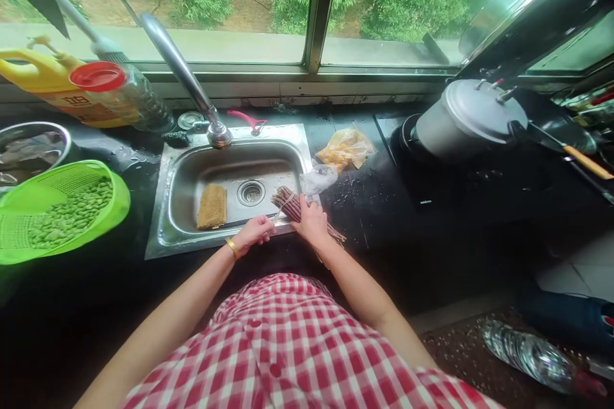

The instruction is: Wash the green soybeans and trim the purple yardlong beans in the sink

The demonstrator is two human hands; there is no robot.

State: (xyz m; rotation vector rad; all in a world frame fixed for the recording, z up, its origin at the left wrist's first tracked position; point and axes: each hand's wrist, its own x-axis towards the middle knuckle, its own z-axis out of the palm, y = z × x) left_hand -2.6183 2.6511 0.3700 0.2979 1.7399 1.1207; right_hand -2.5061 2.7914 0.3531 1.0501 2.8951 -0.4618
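A bundle of thin, brownish-purple stems (286,200) lies slantwise over the right front rim of the sink. My right hand (313,222) is wrapped round it, and the lower ends stick out past the wrist. A thin pale tie (280,209) goes round the bundle near its upper end. To the left, my left hand (255,232) has its fingers pinched together on what looks like the tie's loose end. Inside the steel sink (180,188) a tan, spongy-looking block (212,206) lies left of the drain. A crumpled clear plastic bag (320,179) touches the rim beyond my right hand.
A green colander (122,195) of green beans stands at left beside a metal bowl (67,134). The faucet (185,70) arches over the sink. Behind are a red peeler (247,119) and a red-lidded jar (98,77). Right are a bag of yellow pieces (348,147) and a pressure cooker (460,121).
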